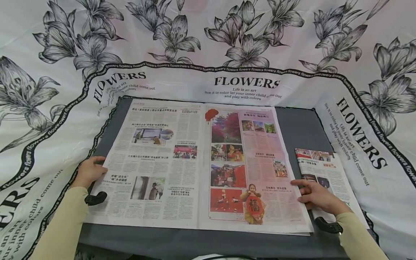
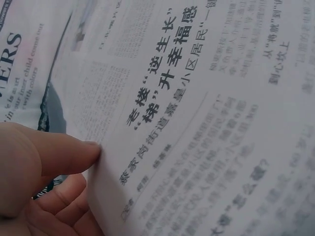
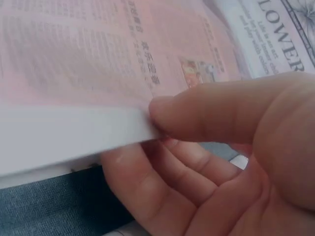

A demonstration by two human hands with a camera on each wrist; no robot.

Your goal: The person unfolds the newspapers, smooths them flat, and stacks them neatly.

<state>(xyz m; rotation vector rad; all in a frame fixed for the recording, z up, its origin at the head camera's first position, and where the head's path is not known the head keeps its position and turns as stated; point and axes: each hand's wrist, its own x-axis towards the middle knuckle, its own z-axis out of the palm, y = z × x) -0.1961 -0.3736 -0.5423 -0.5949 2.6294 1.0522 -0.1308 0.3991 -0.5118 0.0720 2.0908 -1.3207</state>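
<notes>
An open newspaper [image 1: 182,166] lies spread on the dark grey tabletop, its left page mostly text and its right page pink with colour photos. My left hand [image 1: 90,171] pinches the left edge; in the left wrist view the thumb [image 2: 69,152] lies on the printed face, the other fingers behind the sheet. My right hand [image 1: 320,198] pinches the right edge near its lower part. The right wrist view shows the thumb [image 3: 206,110] on top of the pink page [image 3: 74,64], with the fingers curled beneath and the edge slightly raised.
A folded newspaper [image 1: 325,169] lies to the right, partly behind my right hand. Dark grey cloth [image 1: 195,240] shows along the front edge. A white cloth [image 1: 182,85] printed with flowers and lettering surrounds the surface. Each wrist wears a black strap [image 1: 95,198].
</notes>
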